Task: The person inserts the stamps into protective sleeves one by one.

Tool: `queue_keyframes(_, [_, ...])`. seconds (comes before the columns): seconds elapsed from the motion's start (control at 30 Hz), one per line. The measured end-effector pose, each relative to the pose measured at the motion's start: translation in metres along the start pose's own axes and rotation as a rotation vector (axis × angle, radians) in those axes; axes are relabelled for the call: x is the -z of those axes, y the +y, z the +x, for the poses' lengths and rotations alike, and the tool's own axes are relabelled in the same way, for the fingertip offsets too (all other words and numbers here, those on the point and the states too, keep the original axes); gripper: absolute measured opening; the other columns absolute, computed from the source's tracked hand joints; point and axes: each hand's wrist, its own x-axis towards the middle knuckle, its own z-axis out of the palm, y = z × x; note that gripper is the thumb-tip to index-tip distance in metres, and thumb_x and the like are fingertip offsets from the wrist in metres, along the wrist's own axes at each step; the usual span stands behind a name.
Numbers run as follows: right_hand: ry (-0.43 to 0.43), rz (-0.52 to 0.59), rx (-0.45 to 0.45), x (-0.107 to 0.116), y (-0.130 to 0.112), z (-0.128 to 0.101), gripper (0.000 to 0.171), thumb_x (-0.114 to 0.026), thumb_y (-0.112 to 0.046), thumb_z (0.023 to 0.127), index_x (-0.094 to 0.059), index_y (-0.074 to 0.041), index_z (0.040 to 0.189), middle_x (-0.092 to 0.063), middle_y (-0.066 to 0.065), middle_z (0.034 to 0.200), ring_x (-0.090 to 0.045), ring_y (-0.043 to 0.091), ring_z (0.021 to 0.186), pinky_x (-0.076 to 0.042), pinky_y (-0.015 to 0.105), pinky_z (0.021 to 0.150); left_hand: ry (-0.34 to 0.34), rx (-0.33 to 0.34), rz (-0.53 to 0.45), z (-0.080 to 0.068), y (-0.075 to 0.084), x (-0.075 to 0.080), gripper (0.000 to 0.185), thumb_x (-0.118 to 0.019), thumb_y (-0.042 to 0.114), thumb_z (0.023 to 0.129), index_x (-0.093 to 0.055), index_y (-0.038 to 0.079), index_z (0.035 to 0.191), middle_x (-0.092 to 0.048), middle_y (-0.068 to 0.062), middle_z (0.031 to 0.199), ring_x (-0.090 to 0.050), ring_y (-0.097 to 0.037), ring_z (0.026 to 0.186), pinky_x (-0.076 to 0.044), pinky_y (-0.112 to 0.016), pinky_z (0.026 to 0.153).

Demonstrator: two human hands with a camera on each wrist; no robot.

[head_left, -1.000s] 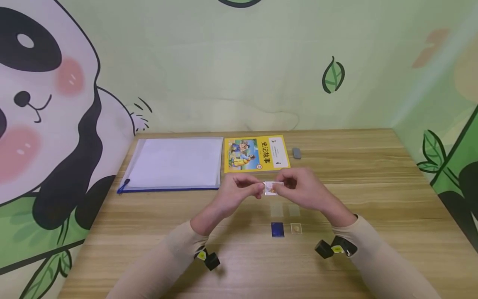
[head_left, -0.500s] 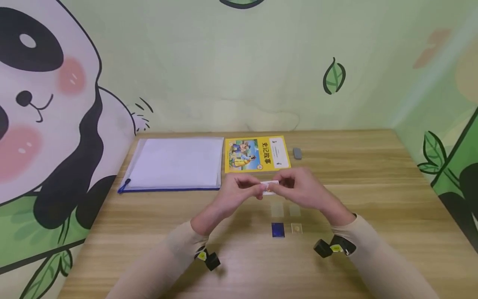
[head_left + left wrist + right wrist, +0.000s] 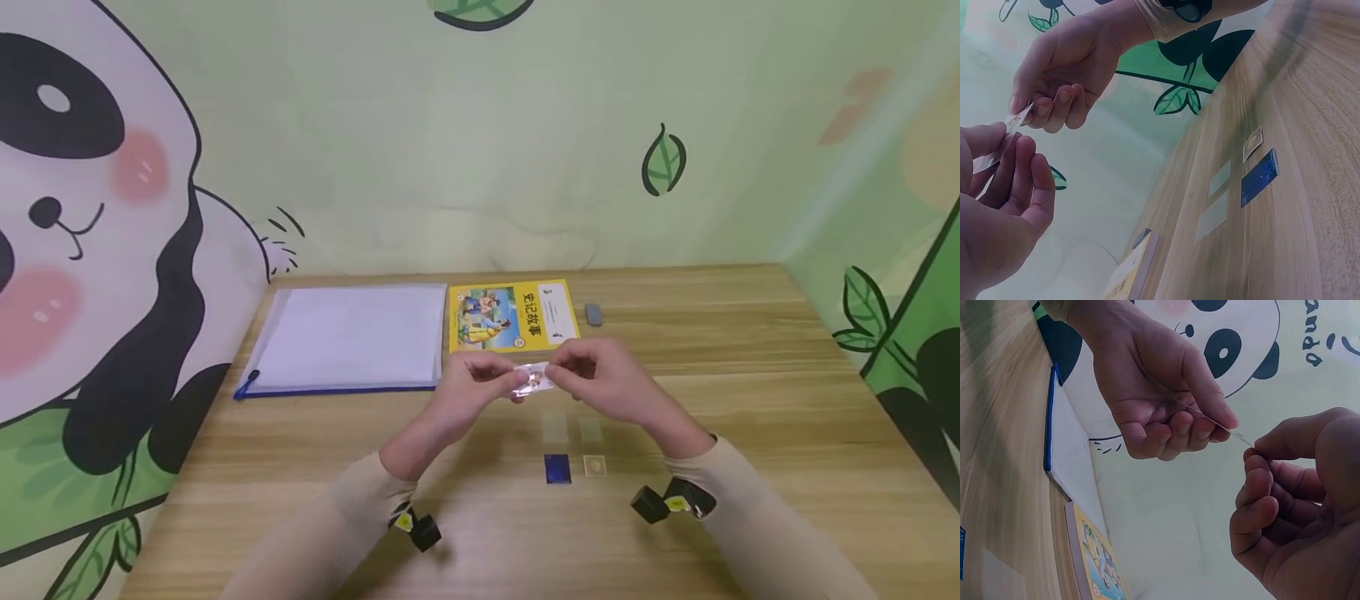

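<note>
Over the table, a small shiny clear sleeve (image 3: 536, 382) with a coloured picture on it spans both hands. My left hand (image 3: 471, 390) pinches its left end between thumb and fingers. At the opposite end, the thumb and index fingertip of my right hand (image 3: 611, 383) pinch a corner. The right wrist view catches the sleeve (image 3: 1210, 419) nearly edge-on, as a thin line. Below the hands lie a dark blue stamp-like square (image 3: 1259, 178) with a jagged edge and a pale, framed square (image 3: 1252, 144). Two translucent blank rectangles (image 3: 1213, 215) lie beside them.
A white zip document bag (image 3: 345, 337) with a blue edge lies at the back left. Beside it is a yellow picture book (image 3: 546, 315), then a small grey block (image 3: 593, 314). The wooden table (image 3: 750, 367) meets a wall painted with a panda.
The sleeve has tilted and turned between the fingers, and its picture and glare show differently. My right fingertips have shifted toward its right corner. Both hands stay in nearly the same place.
</note>
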Motion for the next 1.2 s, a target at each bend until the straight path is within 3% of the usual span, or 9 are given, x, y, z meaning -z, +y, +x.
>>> queue_keyframes(0.57, [-0.015, 0.001, 0.022, -0.007, 0.002, 0.002, 0.012, -0.064, -0.017, 0.095, -0.069, -0.013, 0.084, -0.056, -0.002, 0.067, -0.048, 0.013, 0.059, -0.04, 0.019, 0.049, -0.016, -0.012, 0.017, 0.0, -0.002, -0.001, 0.02, -0.069, 0.006, 0.09, -0.068, -0.013, 0.097, -0.074, 0.001, 0.081, -0.067, -0.014, 0.068, -0.059, -0.026, 0.073])
queue_keyframes(0.87, [-0.011, 0.042, 0.044, -0.013, 0.004, 0.002, 0.011, -0.065, -0.016, 0.094, -0.07, -0.011, 0.086, -0.058, 0.0, 0.069, -0.048, 0.012, 0.057, -0.04, 0.019, 0.048, -0.001, 0.013, 0.036, -0.002, -0.001, -0.002, 0.02, -0.069, 0.008, 0.09, -0.069, -0.011, 0.097, -0.074, -0.002, 0.084, -0.067, -0.015, 0.07, -0.06, -0.026, 0.071])
queue_keyframes(1.2, [-0.019, 0.066, 0.018, -0.016, 0.005, 0.002, 0.01, -0.064, -0.017, 0.095, -0.07, -0.011, 0.088, -0.061, 0.005, 0.073, -0.05, 0.013, 0.057, -0.042, 0.019, 0.047, -0.007, -0.017, 0.053, -0.001, -0.003, -0.002, 0.019, -0.07, 0.008, 0.09, -0.07, -0.009, 0.097, -0.075, -0.005, 0.086, -0.068, -0.016, 0.07, -0.06, -0.029, 0.072])
